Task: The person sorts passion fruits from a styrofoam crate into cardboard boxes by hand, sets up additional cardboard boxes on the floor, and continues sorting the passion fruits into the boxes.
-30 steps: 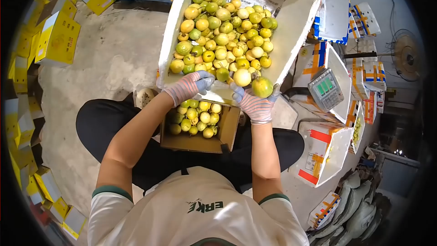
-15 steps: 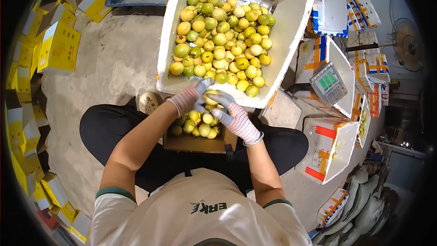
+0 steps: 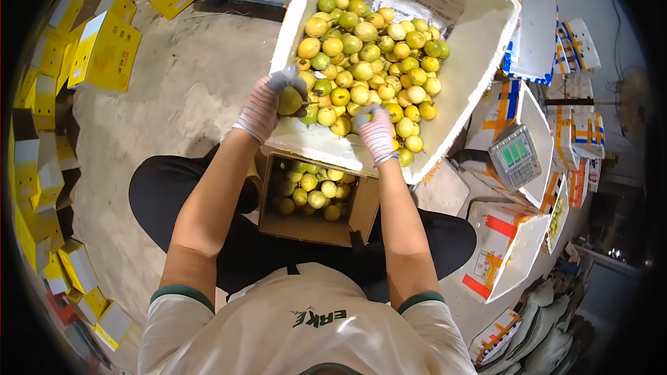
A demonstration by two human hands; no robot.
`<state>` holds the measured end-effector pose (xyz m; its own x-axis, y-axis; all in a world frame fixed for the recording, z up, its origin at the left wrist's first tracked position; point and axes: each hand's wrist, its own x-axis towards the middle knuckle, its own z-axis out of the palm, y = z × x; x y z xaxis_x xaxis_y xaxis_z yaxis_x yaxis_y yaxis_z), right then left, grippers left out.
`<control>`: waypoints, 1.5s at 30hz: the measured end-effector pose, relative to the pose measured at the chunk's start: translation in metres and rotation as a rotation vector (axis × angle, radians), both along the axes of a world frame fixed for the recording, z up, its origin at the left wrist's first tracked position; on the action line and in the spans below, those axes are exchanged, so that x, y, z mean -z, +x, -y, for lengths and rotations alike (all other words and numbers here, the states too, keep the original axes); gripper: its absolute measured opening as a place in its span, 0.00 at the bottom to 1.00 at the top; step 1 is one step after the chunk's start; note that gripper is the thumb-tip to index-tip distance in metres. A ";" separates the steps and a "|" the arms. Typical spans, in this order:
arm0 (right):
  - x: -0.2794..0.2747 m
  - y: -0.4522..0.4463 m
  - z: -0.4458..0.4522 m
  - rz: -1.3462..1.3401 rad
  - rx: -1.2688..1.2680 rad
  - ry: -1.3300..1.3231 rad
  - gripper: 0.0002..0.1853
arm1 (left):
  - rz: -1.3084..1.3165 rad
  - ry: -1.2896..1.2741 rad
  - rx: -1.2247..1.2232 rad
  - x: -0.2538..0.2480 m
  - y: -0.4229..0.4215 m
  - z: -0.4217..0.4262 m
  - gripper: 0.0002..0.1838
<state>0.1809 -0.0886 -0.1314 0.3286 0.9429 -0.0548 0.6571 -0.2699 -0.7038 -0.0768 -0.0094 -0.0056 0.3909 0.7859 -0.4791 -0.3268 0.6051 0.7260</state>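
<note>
Picking appears to be the step in hand: at 8 o'clock in the foam bin (image 3: 479,69), the left hand (image 3: 261,105) curls its fingers around a green fruit (image 3: 290,102). At 6 o'clock, the right hand (image 3: 376,135) bends its fingers over the fruit pile (image 3: 361,71), hold indeterminable; the next move calls for a secure grip.

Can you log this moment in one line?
Left hand: holding greenish fruit by foam box rim | Right hand: at fruit pile inside foam box | Carton: loose fruit inside
</note>
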 end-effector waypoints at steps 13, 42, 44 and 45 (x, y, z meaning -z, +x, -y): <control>-0.069 -0.005 -0.023 -1.040 0.146 -0.193 0.25 | -0.013 0.096 -0.264 -0.017 -0.010 -0.018 0.21; -0.085 -0.132 -0.077 0.534 -0.418 -0.277 0.24 | 0.050 0.148 -0.384 -0.031 -0.014 -0.020 0.19; -0.066 -0.137 -0.101 0.550 -0.443 -0.413 0.25 | 0.051 0.150 -0.366 -0.040 -0.015 -0.018 0.17; -0.064 -0.132 -0.107 0.485 -0.461 -0.408 0.26 | 0.047 0.154 -0.367 -0.038 -0.017 -0.019 0.17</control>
<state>0.0488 0.0189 -0.0673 -0.0150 0.9262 -0.3768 0.9745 -0.0709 -0.2130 -0.0939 0.0098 0.0327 0.0897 0.9385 -0.3334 -0.5361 0.3276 0.7780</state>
